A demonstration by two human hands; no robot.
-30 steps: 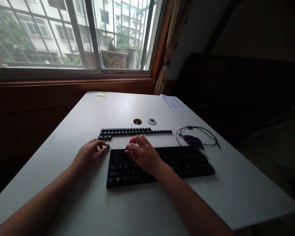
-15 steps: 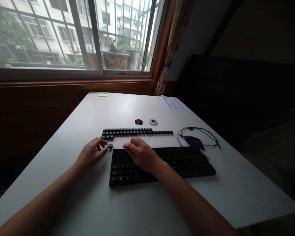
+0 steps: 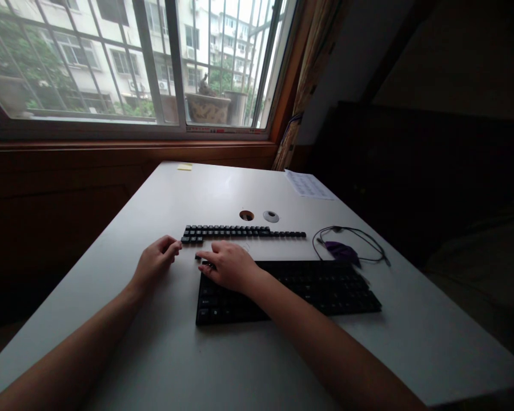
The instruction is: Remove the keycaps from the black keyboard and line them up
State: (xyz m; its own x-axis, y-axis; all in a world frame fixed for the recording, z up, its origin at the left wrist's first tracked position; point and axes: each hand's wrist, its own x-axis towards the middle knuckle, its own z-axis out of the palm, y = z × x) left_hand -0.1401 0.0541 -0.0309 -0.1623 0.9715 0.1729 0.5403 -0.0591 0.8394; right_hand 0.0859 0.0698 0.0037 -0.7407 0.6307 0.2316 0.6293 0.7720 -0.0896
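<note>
A black keyboard (image 3: 291, 291) lies on the white table in front of me, with its upper left part under my right hand. My right hand (image 3: 229, 265) has its index finger stretched to a loose black keycap (image 3: 197, 256) just beyond the keyboard's top left corner. The thumb and other fingers are curled round something small and dark that I cannot make out. Left of that keycap, my left hand (image 3: 156, 260) is raised with thumb and fingers pinched together; any object between them is hidden. Rows of removed keycaps (image 3: 227, 230) stand behind the keyboard, close to my left fingertips.
A dark cable (image 3: 364, 230) loops round a purple cloth (image 3: 341, 251) at the right. A round hole (image 3: 247, 216) and its grey cover (image 3: 271, 216) are farther back. A printed sheet (image 3: 309, 185) and yellow notes (image 3: 184, 167) lie near the far edge.
My left hand has drawn back from the loose keycap and closed its fingers. My right hand has moved left, its index finger now stretched to that keycap. The view has shifted slightly.
</note>
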